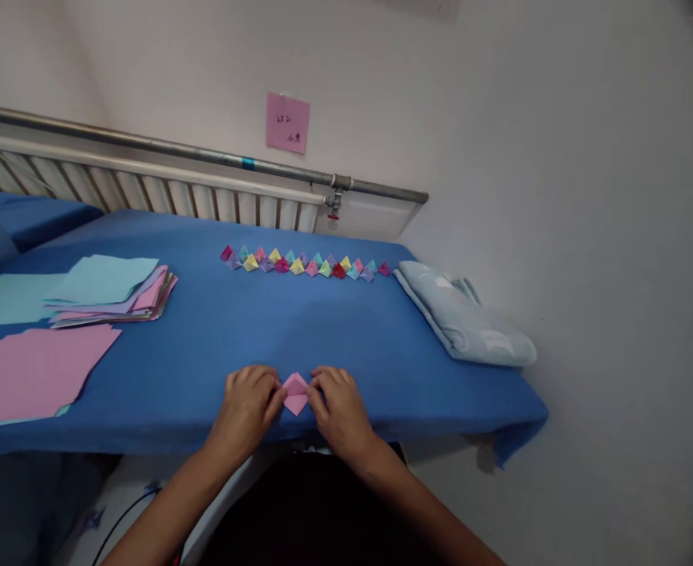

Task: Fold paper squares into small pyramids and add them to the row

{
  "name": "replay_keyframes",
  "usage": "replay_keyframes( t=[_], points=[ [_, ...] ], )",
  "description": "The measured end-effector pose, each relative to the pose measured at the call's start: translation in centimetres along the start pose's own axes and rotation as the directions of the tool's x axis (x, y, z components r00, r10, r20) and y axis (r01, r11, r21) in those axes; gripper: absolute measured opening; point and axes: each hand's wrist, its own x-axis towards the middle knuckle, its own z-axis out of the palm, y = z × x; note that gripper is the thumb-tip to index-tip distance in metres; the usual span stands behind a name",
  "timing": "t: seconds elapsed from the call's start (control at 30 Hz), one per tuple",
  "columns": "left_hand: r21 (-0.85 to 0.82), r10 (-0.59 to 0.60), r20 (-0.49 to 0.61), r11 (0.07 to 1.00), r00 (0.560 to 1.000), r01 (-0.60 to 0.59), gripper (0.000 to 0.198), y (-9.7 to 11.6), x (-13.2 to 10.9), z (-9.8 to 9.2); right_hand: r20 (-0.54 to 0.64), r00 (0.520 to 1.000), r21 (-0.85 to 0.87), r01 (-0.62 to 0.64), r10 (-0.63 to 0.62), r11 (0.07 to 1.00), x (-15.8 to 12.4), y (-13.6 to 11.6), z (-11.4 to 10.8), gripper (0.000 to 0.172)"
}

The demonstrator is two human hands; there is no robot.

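Observation:
A small pink folded paper (295,395), diamond-shaped with a crease across it, lies near the front edge of the blue-covered table (346,330). My left hand (247,402) pinches its left corner between thumb and fingers. On the opposite side, my right hand (342,409) grips the right corner the same way, thumb low on the paper. Beyond both hands, several small folded paper pieces (296,266) in pink, yellow, blue, purple and red stand in a zigzag double row. The undersides of my fingers are hidden.
To the left sit a stack of coloured paper (111,283), pink sheets (40,369) and a light-blue sheet (10,299). A folded pale-blue cloth (464,314) rests at the right end. Behind the table run a radiator (163,192) and a metal pipe (205,153); a pink note (287,123) hangs above.

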Motion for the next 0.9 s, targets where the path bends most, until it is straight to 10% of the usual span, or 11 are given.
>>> replay_keyframes(
  t=[0.9],
  points=[
    [0.228, -0.2, 0.011, 0.954, 0.98, 0.192, 0.017, 1.3, 1.1, 0.7, 0.153, 0.979, -0.335, -0.075, 0.133, 0.939, 1.3, -1.8, -0.3, 0.017]
  ],
)
